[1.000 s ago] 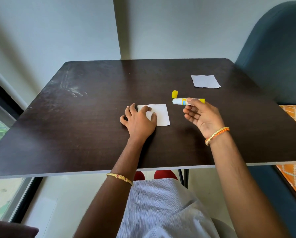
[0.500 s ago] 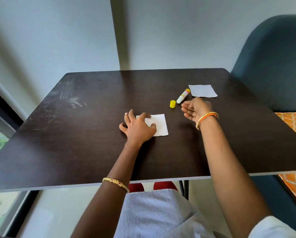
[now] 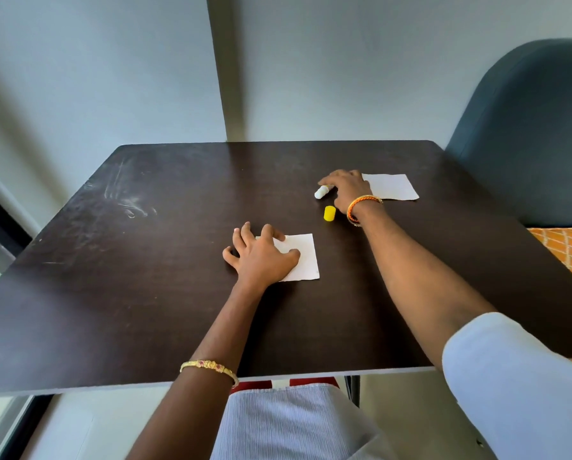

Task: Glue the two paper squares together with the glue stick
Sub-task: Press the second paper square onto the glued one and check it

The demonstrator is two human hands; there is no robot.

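Observation:
A white paper square [image 3: 303,257] lies on the dark table [image 3: 145,277] near the middle. My left hand [image 3: 261,257] rests palm down on its left part with fingers spread, pressing it flat. The second paper square [image 3: 392,190] lies at the far right. My right hand [image 3: 347,187] lies palm down at that square's left edge, fingers stretched out over the glue stick [image 3: 321,193]. Only the stick's white end shows, flat on the table. Its yellow cap [image 3: 329,213] stands apart, just in front of my right wrist.
A dark blue padded chair [image 3: 526,127] stands beyond the table's right side, with an orange patterned cushion [image 3: 566,247] beside it. A grey wall is behind the table and a window frame is at the left.
My right hand let go of the glue stick by the far square, then reached forward and turned palm down over it. My left hand has stayed on the near square.

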